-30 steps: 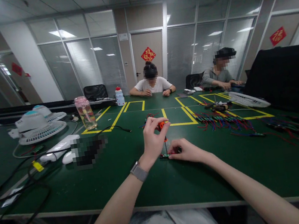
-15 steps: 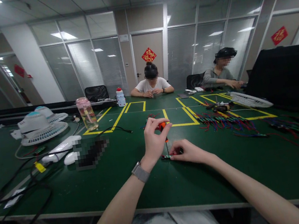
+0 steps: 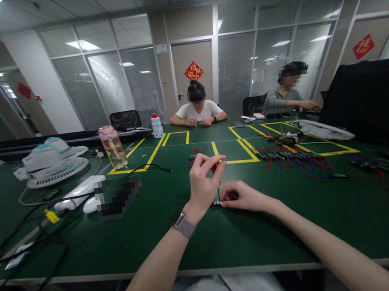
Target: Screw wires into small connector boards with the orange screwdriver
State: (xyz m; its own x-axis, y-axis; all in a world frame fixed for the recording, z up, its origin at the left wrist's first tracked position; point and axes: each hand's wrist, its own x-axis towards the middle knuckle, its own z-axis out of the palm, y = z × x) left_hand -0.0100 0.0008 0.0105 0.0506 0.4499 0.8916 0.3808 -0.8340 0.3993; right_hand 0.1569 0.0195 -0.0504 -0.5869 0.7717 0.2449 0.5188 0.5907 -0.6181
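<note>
My left hand (image 3: pixel 202 178) is closed around the handle of an orange and black screwdriver (image 3: pixel 218 192), thumb and fingers pinching near its top. The shaft points straight down, its tip at a small green circuit board (image 3: pixel 217 203) lying on the table. My right hand (image 3: pixel 241 197) grips the right end of that board with thumb and fingertips, low against the tabletop. Red wire shows beside its fingers, partly hidden by the hand. Small details on the board are too fine to make out.
The green table (image 3: pixel 181 246) has yellow tape outlines. Wired circuit boards (image 3: pixel 300 158) lie to the right, a small wire bundle (image 3: pixel 196 156) beyond my hands. At left are a power strip (image 3: pixel 80 193), a pink-lidded bottle (image 3: pixel 113 148) and fans (image 3: pixel 55 167). Two people sit opposite.
My left hand has shifted slightly right with the screwdriver, and its fingers have turned a little on the handle. The right hand stays on the board.
</note>
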